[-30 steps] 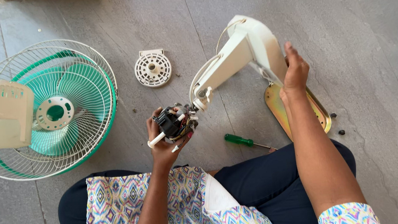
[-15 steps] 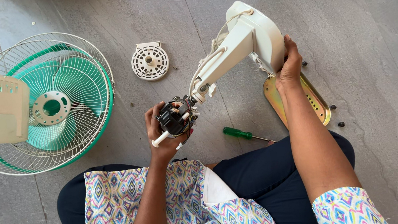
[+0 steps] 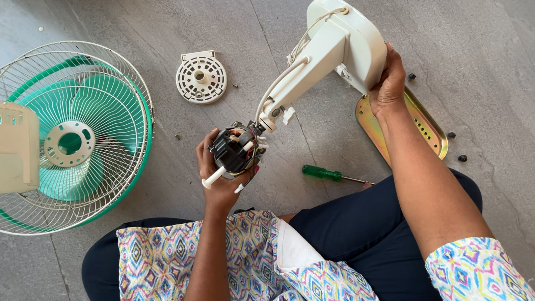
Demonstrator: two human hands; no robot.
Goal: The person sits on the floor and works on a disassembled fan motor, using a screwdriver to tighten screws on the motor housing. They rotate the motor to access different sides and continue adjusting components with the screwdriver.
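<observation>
While you sit on the floor, the motor (image 3: 235,150) rests in your left hand (image 3: 220,177), fingers curled round it, its white shaft poking left. Your right hand (image 3: 387,85) clasps the white stand (image 3: 336,47) joined to the motor. One green screwdriver (image 3: 325,174) lies between your arms; one brass plate (image 3: 414,122) sits partly hidden behind your right wrist. One grille (image 3: 62,138), one round cap (image 3: 201,77) and three small dark screws (image 3: 451,135) lie around.

I hold the black fan motor (image 3: 235,151), its white shaft jutting left, apparently wired to the white fan neck and base housing (image 3: 330,54), which slants up rightward above the floor in my grip.
</observation>
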